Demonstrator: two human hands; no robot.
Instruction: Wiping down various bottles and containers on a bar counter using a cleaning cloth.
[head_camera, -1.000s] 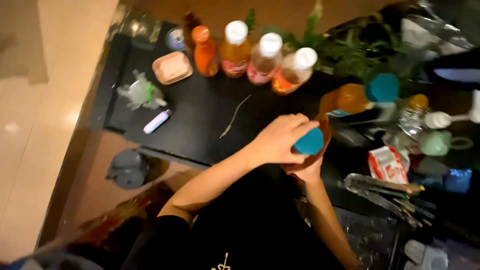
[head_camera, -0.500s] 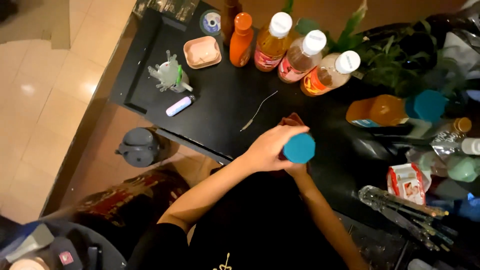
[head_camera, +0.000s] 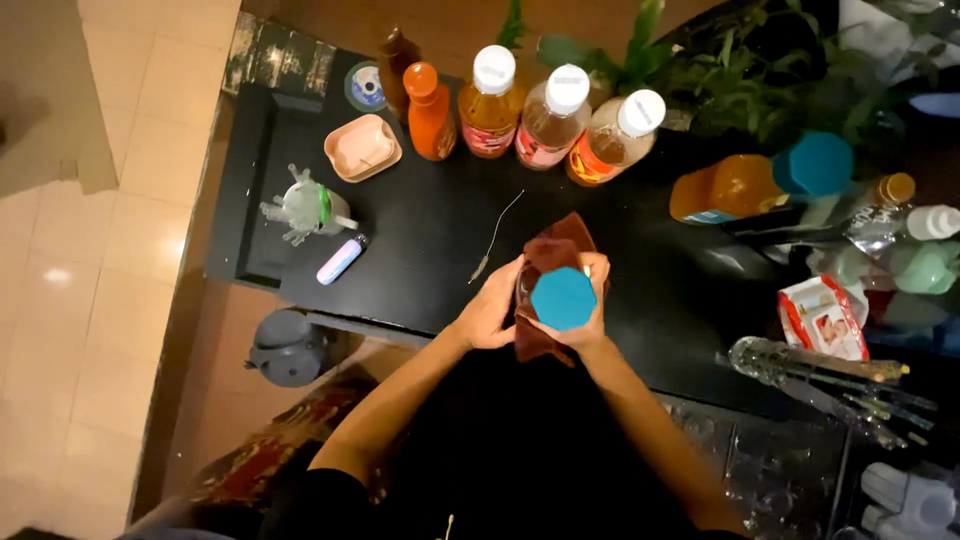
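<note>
At the left of the frame, on the black counter (head_camera: 420, 240), stand a small clear spiky holder with a green band (head_camera: 305, 208), a pale lilac lighter (head_camera: 341, 260) just below it, and a pink soap dish (head_camera: 362, 148) above. Along the upper centre runs a row of bottles: an orange bottle (head_camera: 432, 113), then three white-capped bottles (head_camera: 553, 118) of amber and pink liquid. A thin wire (head_camera: 495, 237) lies on the counter below them. At frame centre the left hand (head_camera: 492, 308) is curled closed around the side of a bottle with a teal cap (head_camera: 563, 298), pressing a brown cloth (head_camera: 560, 250) against it. The right hand (head_camera: 590, 310) grips the same bottle from the other side, fingers wrapped shut. To the upper right lies a tipped orange bottle with a teal lid (head_camera: 760, 180); a red-and-white packet (head_camera: 822, 316) sits lower right.
</note>
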